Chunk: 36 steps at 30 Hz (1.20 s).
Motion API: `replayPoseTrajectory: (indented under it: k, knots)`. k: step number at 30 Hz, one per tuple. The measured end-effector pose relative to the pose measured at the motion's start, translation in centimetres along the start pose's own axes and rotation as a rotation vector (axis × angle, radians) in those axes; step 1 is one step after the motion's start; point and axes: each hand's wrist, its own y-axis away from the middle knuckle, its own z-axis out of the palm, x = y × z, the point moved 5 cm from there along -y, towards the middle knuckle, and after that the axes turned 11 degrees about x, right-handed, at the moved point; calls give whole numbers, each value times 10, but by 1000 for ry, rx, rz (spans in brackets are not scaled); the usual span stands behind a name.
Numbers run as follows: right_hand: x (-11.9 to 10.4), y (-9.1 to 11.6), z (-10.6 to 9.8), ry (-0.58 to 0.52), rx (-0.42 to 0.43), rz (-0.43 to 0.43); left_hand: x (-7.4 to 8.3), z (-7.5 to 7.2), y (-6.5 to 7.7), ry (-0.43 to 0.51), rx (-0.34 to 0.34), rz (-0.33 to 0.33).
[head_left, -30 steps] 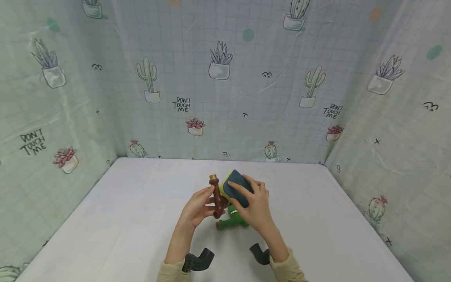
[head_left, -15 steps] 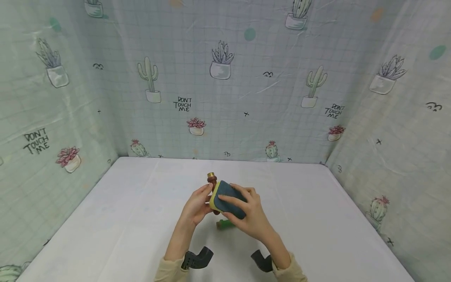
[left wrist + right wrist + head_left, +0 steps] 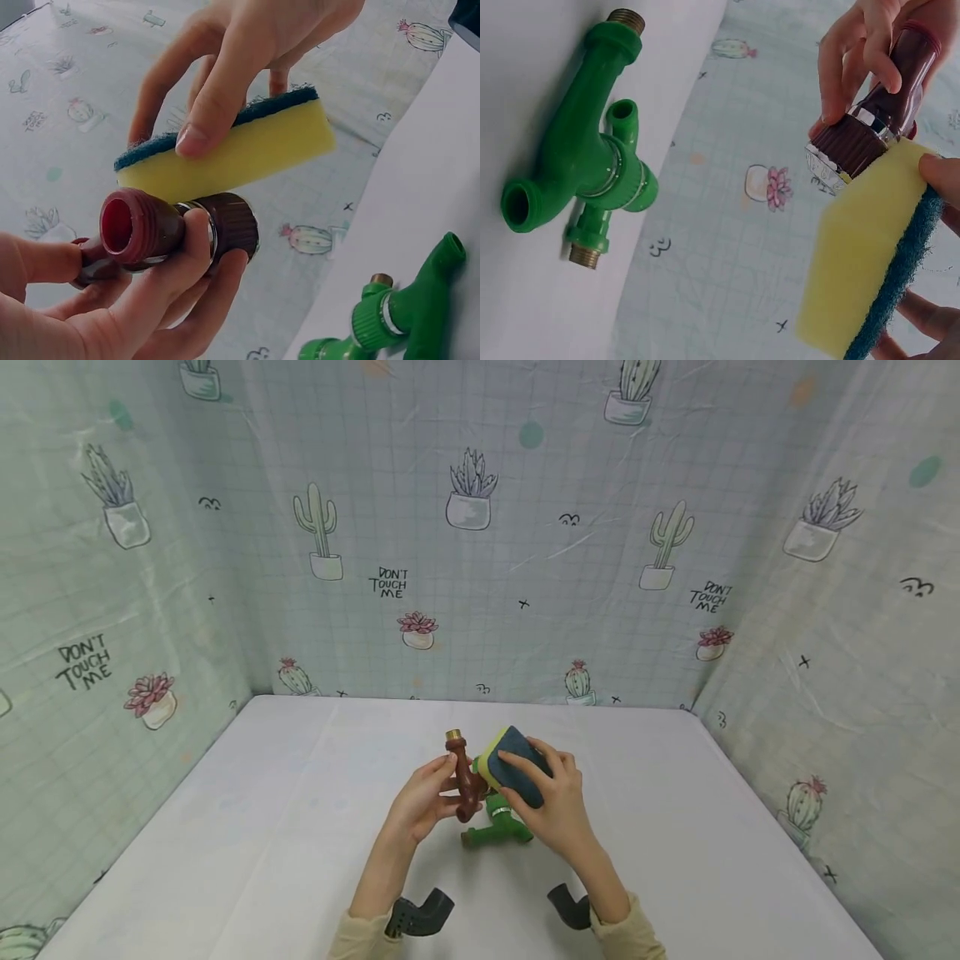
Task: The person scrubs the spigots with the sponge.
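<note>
My left hand (image 3: 422, 795) holds a dark red-brown plastic tap (image 3: 468, 787), its brass threaded end (image 3: 453, 736) pointing up and away. In the left wrist view the fingers curl round the tap body (image 3: 142, 232) beside its ribbed knob (image 3: 236, 229). A sponge (image 3: 519, 767), yellow with a dark blue scouring side, is pinched by my right hand (image 3: 558, 802). Its yellow face (image 3: 232, 165) lies at the tap, apparently touching it near the knob. Two green taps (image 3: 566, 146) (image 3: 590, 229) lie on the table, partly hidden by my right hand in the head view.
A white table (image 3: 300, 827) spreads beneath both hands. Curtains printed with cacti (image 3: 465, 568) stand at its back and sides. Black curved pieces (image 3: 423, 912) are fixed at both wrists.
The sponge swept left and down across the brown tap, covering most of it half a second ago, then came back up and right. The left hand kept its hold nearly still.
</note>
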Motion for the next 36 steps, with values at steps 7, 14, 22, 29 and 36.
replayPoseTrajectory:
  k: [7, 14, 22, 29, 36]
  knots:
    - [-9, 0, -2, -97, -51, -31, 7, 0, -1, 11, -3, 14]
    - [-21, -2, 2, -140, -110, -149, 7, -3, 0, 19, -81, 59]
    - [-7, -10, 0, -41, -21, -118, 2, -2, 0, -3, -50, -19]
    - [19, -9, -7, -49, 37, -3, 6, -4, 1, 62, -37, 21]
    - [36, 2, -7, -190, -67, 188, 7, -6, 0, 195, -21, 51]
